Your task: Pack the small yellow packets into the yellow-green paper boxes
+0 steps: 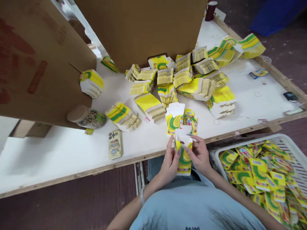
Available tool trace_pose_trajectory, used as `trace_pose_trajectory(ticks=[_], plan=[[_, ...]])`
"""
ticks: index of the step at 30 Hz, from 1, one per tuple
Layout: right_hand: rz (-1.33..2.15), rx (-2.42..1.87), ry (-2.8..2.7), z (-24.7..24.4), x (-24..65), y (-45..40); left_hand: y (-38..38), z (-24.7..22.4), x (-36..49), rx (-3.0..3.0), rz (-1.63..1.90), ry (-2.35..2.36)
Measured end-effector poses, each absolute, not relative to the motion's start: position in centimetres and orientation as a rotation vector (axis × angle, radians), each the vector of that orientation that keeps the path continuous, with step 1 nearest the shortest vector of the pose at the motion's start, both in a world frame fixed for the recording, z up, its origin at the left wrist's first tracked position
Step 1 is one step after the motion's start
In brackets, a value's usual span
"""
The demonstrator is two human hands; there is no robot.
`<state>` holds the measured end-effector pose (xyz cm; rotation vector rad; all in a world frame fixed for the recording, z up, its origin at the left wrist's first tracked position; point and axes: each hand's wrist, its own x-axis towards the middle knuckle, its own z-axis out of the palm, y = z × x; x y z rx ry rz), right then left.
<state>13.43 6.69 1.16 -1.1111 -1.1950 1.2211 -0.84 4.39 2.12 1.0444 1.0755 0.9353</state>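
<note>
A: What's in hand?
B: One yellow-green box (185, 163). L hand (171, 159) on its L side, R hand (198, 155) on its R.
A: Fingers?
B: Both pinching the box, thumbs on front nr the white top flap. Some fingers hidden behind it; can't tell how those sit.
A: Box loc?
B: At the table's (72, 147) front edge, btwn torso & table, flap end twd table.
A: Anything nr?
B: Small pile (174, 121) of similar boxes just beyond, on table. Behind that, lots of bundles (165, 76), then a big carton (144, 28).
A: L side?
B: Phone (115, 150), w/ jar (93, 118) a bit farther back.
A: R?
B: White basket (296, 159) beside table, loaded w/ yellow packs (260, 172).
</note>
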Motion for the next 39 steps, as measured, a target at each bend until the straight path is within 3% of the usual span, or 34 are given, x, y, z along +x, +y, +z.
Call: trace_pose_trajectory(ticks=[8, 17, 23, 32, 39], plan=[[1.508, -1.191, -1.095, 1.4, 15.0, 4.0, 1.6, 1.7, -3.2, 1.113, 0.720, 0.929], [1.319, -1.239, -1.155, 1.3, 15.7, 3.4, 2.1, 1.9, -1.5, 1.086, 0.774, 1.057], [1.172, -0.953, -1.705, 1.6, 18.4, 4.3, 3.2, 2.5, -1.9, 1.214, 0.800, 1.027], [2.035, -1.006, -1.252, 4.2, 18.3, 5.1, 3.7, 2.9, -2.3, 1.290, 0.699, 1.115], [2.295, -0.934, -1.083, 3.2, 19.3, 6.5, 3.6, 2.7, -1.9, 1.310, 0.803, 1.153]])
